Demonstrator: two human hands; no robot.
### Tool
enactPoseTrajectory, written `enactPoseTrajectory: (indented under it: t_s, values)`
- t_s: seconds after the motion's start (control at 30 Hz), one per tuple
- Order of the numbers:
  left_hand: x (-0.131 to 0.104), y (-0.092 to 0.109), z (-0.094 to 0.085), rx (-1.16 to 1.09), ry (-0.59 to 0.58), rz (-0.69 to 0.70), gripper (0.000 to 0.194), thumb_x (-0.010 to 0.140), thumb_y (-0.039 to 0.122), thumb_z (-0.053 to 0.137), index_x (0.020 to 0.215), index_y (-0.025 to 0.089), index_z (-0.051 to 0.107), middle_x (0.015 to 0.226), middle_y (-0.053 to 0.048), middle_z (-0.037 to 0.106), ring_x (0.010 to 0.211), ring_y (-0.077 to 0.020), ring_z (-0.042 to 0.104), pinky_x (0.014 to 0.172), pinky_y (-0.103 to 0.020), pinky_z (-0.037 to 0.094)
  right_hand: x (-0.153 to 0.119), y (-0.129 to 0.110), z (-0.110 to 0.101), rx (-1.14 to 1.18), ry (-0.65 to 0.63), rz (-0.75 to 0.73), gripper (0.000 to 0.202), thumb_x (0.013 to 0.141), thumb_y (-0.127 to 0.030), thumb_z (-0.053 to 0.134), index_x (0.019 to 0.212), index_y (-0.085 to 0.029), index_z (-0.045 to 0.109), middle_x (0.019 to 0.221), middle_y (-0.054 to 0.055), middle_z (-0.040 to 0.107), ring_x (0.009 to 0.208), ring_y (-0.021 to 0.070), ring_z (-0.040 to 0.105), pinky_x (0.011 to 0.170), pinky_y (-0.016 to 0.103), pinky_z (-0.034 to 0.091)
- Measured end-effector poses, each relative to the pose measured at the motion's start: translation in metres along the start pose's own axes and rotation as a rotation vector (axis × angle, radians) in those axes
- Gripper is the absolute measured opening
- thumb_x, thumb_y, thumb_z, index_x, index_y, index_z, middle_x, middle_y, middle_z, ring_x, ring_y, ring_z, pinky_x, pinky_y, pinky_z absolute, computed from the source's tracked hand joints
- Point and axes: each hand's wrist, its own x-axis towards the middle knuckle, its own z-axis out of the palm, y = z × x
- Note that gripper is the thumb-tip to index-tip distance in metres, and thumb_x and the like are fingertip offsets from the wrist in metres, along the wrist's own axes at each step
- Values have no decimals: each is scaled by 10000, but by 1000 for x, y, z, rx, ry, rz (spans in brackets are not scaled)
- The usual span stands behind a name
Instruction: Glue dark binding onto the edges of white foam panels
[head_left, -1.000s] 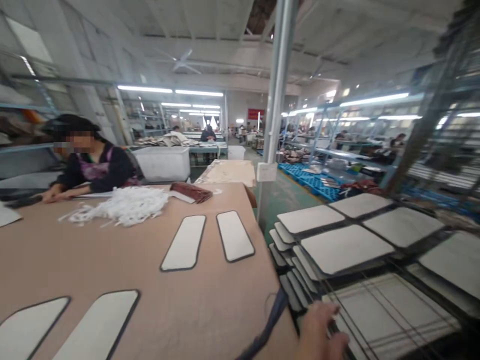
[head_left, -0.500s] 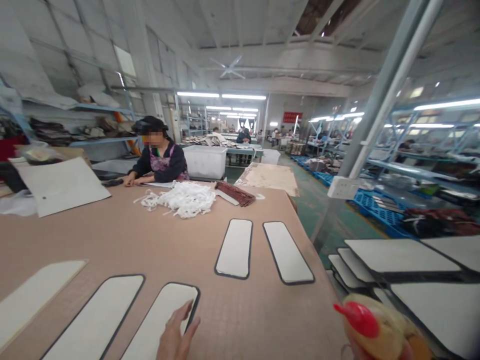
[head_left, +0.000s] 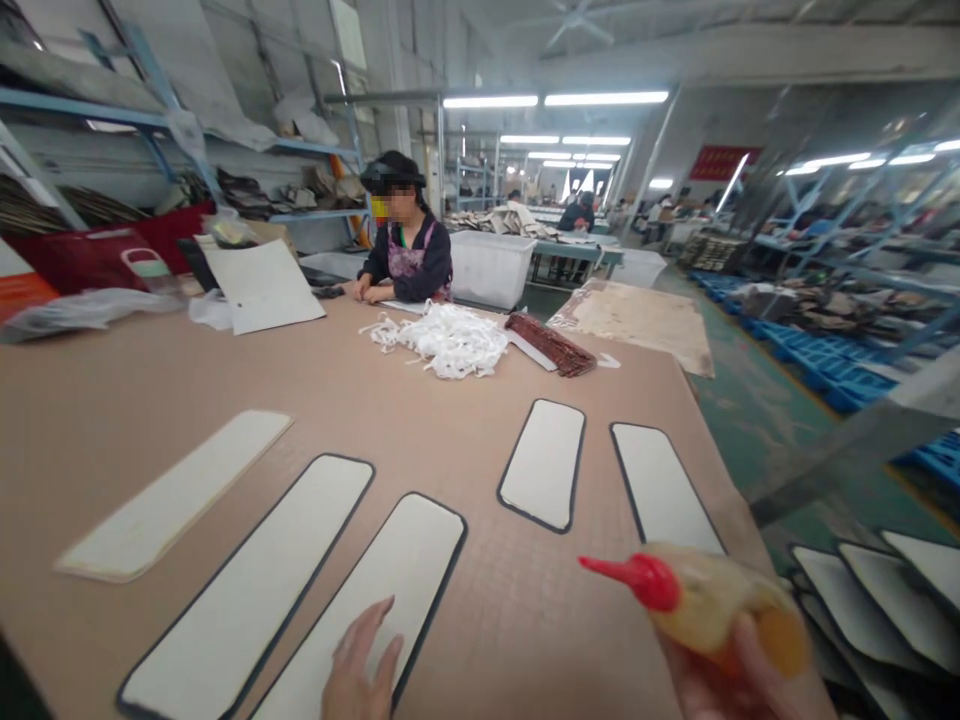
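My left hand [head_left: 361, 665] is over the near end of a long cream panel with a dark edge [head_left: 409, 540], fingers apart and nothing in them. In my right hand [head_left: 731, 670] is a glue bottle [head_left: 701, 590] with a red nozzle pointing left. Left of my left hand lie another dark-edged panel [head_left: 255, 580] and a plain cream panel [head_left: 180, 495] without a dark edge. Two shorter dark-edged panels, one in the middle [head_left: 544, 465] and one at the right [head_left: 664, 485], lie farther up; the bottle overlaps the right one's lower end in view.
White strips [head_left: 450, 340] and a brown bundle [head_left: 555, 345] lie at the far side of the brown table [head_left: 337, 385]. A person [head_left: 412, 245] sits behind them. More dark-edged panels [head_left: 877, 610] are stacked off the table's right edge, near a slanting post [head_left: 855, 440].
The view has turned left and down, showing more of the left panels. The bottle now appears farther left, over the table, with its nozzle showing side-on. My left hand stays over the same panel.
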Motion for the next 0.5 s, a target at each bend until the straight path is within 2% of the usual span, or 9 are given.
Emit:
enactPoseTrajectory:
  t_s: [0.03, 0.07, 0.1, 0.17, 0.27, 0.37, 0.43, 0.5]
  values:
    - [-5, -14, -4, 63, 52, 25, 457, 800, 447, 447, 1066, 140, 658, 1119, -143, 676, 1038, -295, 623, 896, -461, 505, -3, 19, 11, -2, 34, 85, 491, 496, -293, 880, 950, -317, 694, 920, -8, 742, 786, 217, 700, 646, 316, 604]
    - [-11, -29, -8, 118, 92, 53, 442, 806, 428, 436, 1056, 142, 662, 1097, -145, 685, 1037, -296, 624, 895, -455, 506, -6, 39, 20, -13, -15, 139, 490, 480, -269, 888, 931, -287, 697, 923, -7, 737, 836, 207, 691, 709, 306, 588]
    - [-17, -45, -13, 165, 123, 73, 426, 812, 407, 425, 1054, 148, 661, 1077, -144, 692, 1027, -293, 629, 885, -445, 512, -9, 60, 26, -44, -45, 130, 502, 450, -253, 892, 913, -253, 698, 906, -6, 734, 858, 207, 683, 739, 297, 576]
    - [-29, -77, -20, 248, 160, 65, 405, 822, 371, 406, 1067, 166, 654, 1038, -137, 706, 963, -289, 654, 818, -432, 537, -11, 100, 30, -173, -155, 106, 490, 511, -309, 864, 954, -207, 679, 936, 15, 722, 923, 209, 660, 804, 300, 543]
    - [-43, -113, -20, 316, 125, 42, 396, 834, 300, 382, 1124, 189, 627, 1068, -122, 699, 941, -278, 659, 753, -419, 550, 0, 150, 28, -323, -210, 45, 536, 523, -324, 850, 982, -141, 643, 942, 64, 711, 905, 232, 653, 815, 341, 531]
    - [-47, -128, -10, 273, 131, 53, 396, 825, 267, 377, 1118, 188, 630, 1071, -118, 695, 956, -276, 648, 777, -426, 542, 22, 188, 24, -376, -207, -52, 625, 488, -296, 861, 1036, -150, 597, 993, 50, 691, 910, 225, 640, 836, 339, 514]
    - [-46, -130, -4, 206, 178, 16, 389, 817, 264, 371, 1087, 196, 643, 1040, -107, 700, 950, -274, 642, 812, -435, 529, 31, 207, 19, -408, -206, -100, 650, 497, -294, 855, 1070, -163, 579, 1018, 36, 682, 925, 219, 632, 851, 331, 500]
    - [-43, -126, -3, 150, 179, -40, 366, 793, 236, 389, 1040, 215, 659, 1011, -88, 700, 962, -267, 630, 855, -427, 509, 28, 219, 8, -423, -204, -100, 656, 501, -287, 852, 1084, -163, 578, 991, 27, 691, 904, 216, 637, 831, 321, 503]
